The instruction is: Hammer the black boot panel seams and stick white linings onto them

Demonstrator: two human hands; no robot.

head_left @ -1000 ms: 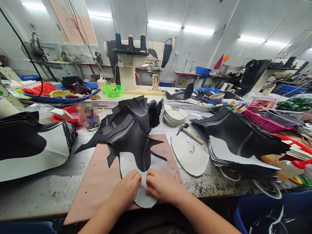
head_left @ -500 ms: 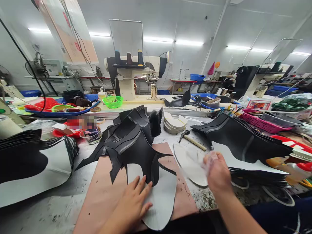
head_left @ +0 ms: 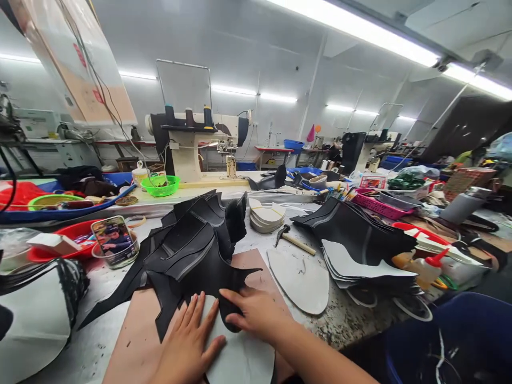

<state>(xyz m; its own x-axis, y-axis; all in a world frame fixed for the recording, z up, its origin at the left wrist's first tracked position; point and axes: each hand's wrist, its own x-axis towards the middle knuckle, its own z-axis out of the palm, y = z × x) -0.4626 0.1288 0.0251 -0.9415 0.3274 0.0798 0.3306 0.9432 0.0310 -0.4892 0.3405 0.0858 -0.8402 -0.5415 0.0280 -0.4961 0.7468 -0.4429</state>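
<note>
My left hand [head_left: 192, 336] lies flat with fingers spread on a piece with a white lining [head_left: 240, 357], over a pinkish-brown board [head_left: 132, 330]. Beside it, my right hand [head_left: 256, 314] has its thumb and forefinger closed on the edge of a black leather-like piece [head_left: 204, 269] that joins the white lining. What its other fingers do is hidden. More black pieces [head_left: 188, 213] are heaped just beyond the hands. To the right rests a white oval piece [head_left: 300, 282] with a small thin scrap [head_left: 303, 265] on it.
A hammer [head_left: 296, 242] lies behind the oval, near a stack of white curved pieces [head_left: 266, 216]. Stacked black-and-white pieces [head_left: 360, 234] stand to the right, others [head_left: 36, 320] to the left. A phone [head_left: 114, 240] leans in a tub. Behind is a sewing machine [head_left: 188, 149].
My right hand has moved left from beside the oval onto the black piece; the crumpled clear stuff it held is gone from it. My left hand stays flat. The view has turned right.
</note>
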